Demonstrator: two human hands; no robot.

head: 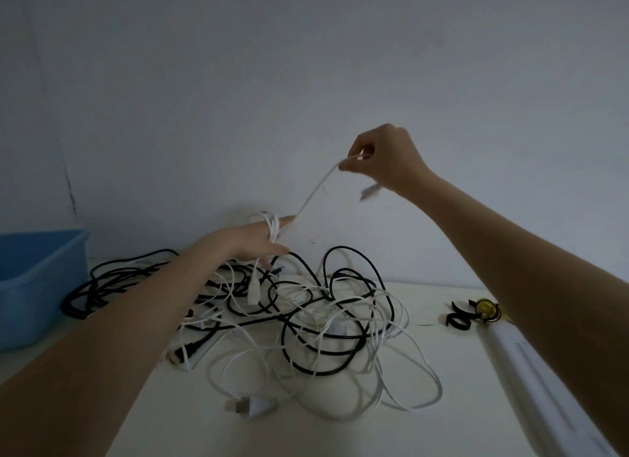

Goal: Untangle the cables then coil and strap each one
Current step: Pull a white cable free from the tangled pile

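Coiling one white cable [316, 187] around the fingers of the left hand [253, 240], several turns already wound there, the hand spread flat rather than clenched. Feeding it from the raised right hand [384, 158], pinched closed on the cable near its connector, which dangles just below. Stretching taut between both hands above the table [442, 405]. Not yet strapped. Leaving a big tangle [306, 320] of black and white cables heaped on the table, seemingly unsorted. Waiting at the right: black straps [457, 317]. Sitting at far left: a blue bin [41, 272].
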